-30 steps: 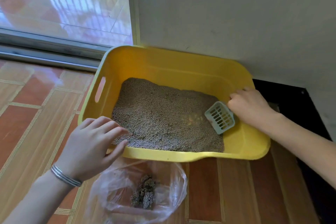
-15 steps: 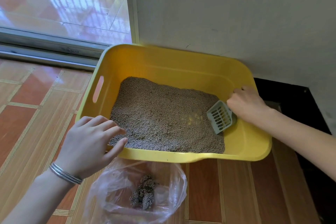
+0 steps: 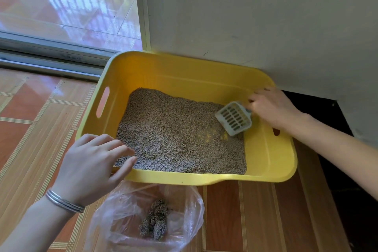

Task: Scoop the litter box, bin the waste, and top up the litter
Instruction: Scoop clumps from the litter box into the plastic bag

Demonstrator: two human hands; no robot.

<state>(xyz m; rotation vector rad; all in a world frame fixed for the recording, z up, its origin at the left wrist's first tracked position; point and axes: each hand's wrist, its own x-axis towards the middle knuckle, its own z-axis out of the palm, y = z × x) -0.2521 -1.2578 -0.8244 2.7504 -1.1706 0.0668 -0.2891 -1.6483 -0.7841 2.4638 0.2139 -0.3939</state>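
Observation:
A yellow litter box (image 3: 270,149) stands on the tiled floor against the wall, holding grey litter (image 3: 173,133). My right hand (image 3: 272,106) grips the handle of a pale slotted scoop (image 3: 234,118), whose head rests on the litter at the box's right side. My left hand (image 3: 92,165) hovers with relaxed fingers over the box's front left rim, the thumb near the rim; contact is unclear. A clear plastic bag (image 3: 184,206) lies open on the floor in front of the box, with dark waste clumps (image 3: 154,225) inside.
A white wall (image 3: 266,16) runs behind the box. A glass sliding door with a metal track (image 3: 51,57) is at the back left. A dark mat or recess (image 3: 337,129) lies right of the box. Red and striped floor tiles (image 3: 30,118) spread to the left.
My right hand has drawn the scoop slightly back and up along the right side of the litter. My left hand stays by the front left rim.

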